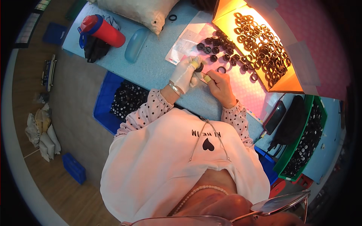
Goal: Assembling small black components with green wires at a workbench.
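Observation:
My left hand (184,73), in a white glove with a yellow band near a fingertip, is closed on a small black round part (200,68). Close beside it, my bare right hand (220,86) is pinched, with a small yellow piece (207,78) at its fingertips. Whether that piece is a tool's grip or a finger cover is too small to tell. Beyond both hands, black round parts (213,58) are scattered on a pink sheet. One loose black ring (221,69) lies just past my right hand.
Many black rings (260,52) fill a lit cardboard box (286,86). A red shaker bottle (113,34), a blue glasses case (136,46) and a stuffed sack (139,11) stand on the left. Bins of black parts, one blue (101,101) and one green (283,168), flank me. A phone (275,117) lies right.

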`<state>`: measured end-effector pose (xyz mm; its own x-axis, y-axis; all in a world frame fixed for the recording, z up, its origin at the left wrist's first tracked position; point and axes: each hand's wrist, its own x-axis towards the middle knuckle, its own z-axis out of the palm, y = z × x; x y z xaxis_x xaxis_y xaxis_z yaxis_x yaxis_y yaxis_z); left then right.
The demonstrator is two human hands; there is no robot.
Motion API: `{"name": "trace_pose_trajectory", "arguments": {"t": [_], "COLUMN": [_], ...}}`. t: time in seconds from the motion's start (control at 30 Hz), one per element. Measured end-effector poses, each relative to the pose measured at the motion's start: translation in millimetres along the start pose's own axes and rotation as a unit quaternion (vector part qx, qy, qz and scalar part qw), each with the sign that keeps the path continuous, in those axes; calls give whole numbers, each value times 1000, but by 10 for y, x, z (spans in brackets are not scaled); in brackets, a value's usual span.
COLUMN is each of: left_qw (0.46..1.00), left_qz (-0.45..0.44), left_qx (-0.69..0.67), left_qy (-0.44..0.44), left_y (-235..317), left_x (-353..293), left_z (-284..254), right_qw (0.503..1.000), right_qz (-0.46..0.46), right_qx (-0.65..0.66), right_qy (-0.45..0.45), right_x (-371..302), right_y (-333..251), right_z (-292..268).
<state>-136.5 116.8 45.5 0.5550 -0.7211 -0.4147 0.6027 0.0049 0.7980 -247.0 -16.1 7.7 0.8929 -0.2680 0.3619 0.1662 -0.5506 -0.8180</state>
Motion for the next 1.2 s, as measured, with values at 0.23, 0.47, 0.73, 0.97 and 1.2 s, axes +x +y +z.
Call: {"name": "trace_pose_trajectory", "arguments": {"t": [0.23, 0.47, 0.73, 0.97, 1.2], "left_qw": [998, 998, 872, 763, 835], "left_qz": [-3, 17, 234, 329, 298], "left_qx": [-65, -49, 417, 554, 462], "left_qy": [-5, -23, 102, 44, 13], "left_y": [-92, 120, 40, -87, -113], "left_x": [63, -137, -314, -238, -216], "left_z": [-158, -118, -253, -252, -203], "right_qw": [988, 986, 993, 933, 896], "right_qz": [-14, 70, 95, 137, 162], "right_qx": [-145, -119, -20, 332, 411], "right_qy": [50, 93, 69, -25, -50], "right_x": [30, 32, 6, 29, 54], "right_y": [14, 80, 54, -257, -238], "right_z": [-127, -191, -215, -3, -38]}}
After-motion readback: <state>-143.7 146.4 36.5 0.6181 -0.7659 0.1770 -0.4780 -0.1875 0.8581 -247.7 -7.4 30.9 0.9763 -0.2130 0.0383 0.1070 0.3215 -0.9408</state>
